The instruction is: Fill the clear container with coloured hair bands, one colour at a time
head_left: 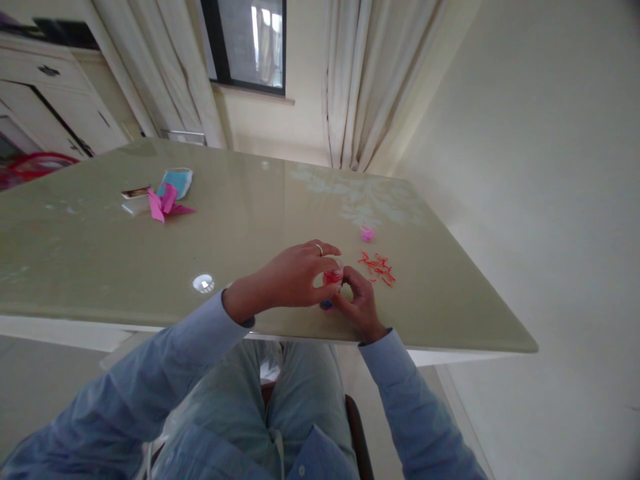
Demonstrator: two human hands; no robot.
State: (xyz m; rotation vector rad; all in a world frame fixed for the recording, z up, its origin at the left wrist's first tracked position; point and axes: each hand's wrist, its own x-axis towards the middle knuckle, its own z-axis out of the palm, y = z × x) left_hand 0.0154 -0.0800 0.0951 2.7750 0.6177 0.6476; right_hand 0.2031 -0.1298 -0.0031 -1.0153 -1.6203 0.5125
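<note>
In the head view, my left hand (300, 273), wearing a ring, curls its fingers and thumb around a small clear container (334, 272) with red pieces showing inside. My right hand (361, 303) is closed beside it, thumb and forefinger bent at the container's right side; what they hold, if anything, is hidden. Below the hands a small dark blue item (326, 305) shows only in part. Just to the right lies a loose scatter of small red paper clips (380, 268). Behind the clips sits a small pink object (367, 234) of unclear kind.
The glossy greenish table (240, 227) reaches toward curtains (350, 80) and a wall. On its far left lie a pink folded-paper figure (167, 203), a blue face mask (176, 181) and a small card (136, 193). The front edge runs just before my forearms.
</note>
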